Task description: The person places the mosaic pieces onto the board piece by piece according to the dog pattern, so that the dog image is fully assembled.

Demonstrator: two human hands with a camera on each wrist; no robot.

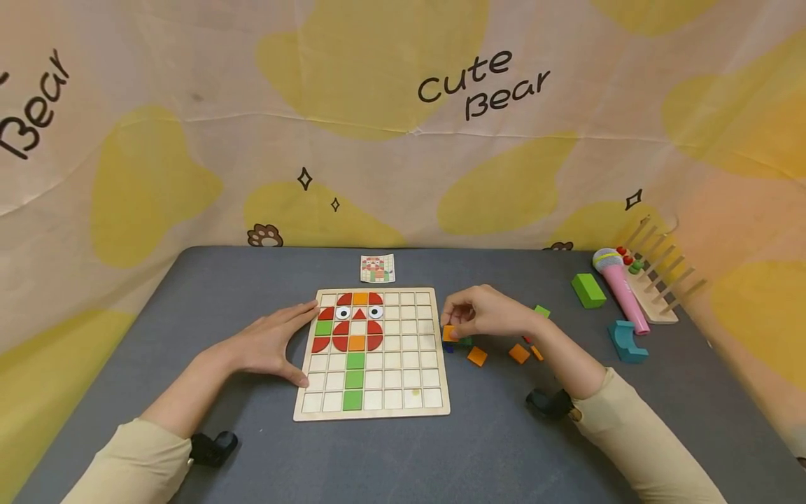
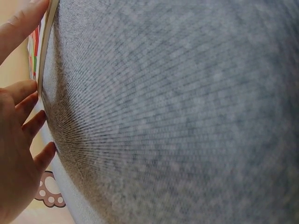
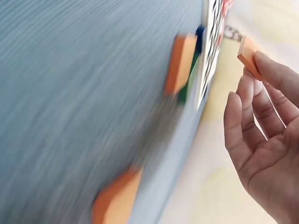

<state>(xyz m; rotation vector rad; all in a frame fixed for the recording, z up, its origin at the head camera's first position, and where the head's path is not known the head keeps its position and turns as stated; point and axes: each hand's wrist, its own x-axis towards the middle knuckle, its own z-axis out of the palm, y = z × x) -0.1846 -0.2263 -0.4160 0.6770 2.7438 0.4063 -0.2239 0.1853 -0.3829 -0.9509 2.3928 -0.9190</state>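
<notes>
A wooden grid board (image 1: 371, 417) lies on the dark table, bearing a mosaic of red, orange, green and eye-patterned tiles in its left and middle columns. My left hand (image 1: 261, 341) is spread along the board's left edge, thumb and fingertips at the rim. Just off the board's right edge, my right hand (image 1: 494, 311) pinches a square orange tile (image 3: 249, 57) between thumb and fingers, raised above the table in the right wrist view. Under and beside that hand lie loose tiles, among them an orange tile (image 1: 477, 356) and another orange tile (image 1: 519, 353).
A small picture card (image 1: 377, 269) lies behind the board. At the far right are a green block (image 1: 588, 290), a pink toy microphone (image 1: 623, 294), a teal arch block (image 1: 626, 343) and a wooden rack with pegs (image 1: 661, 297). A printed cloth (image 1: 403, 168) hangs behind the table.
</notes>
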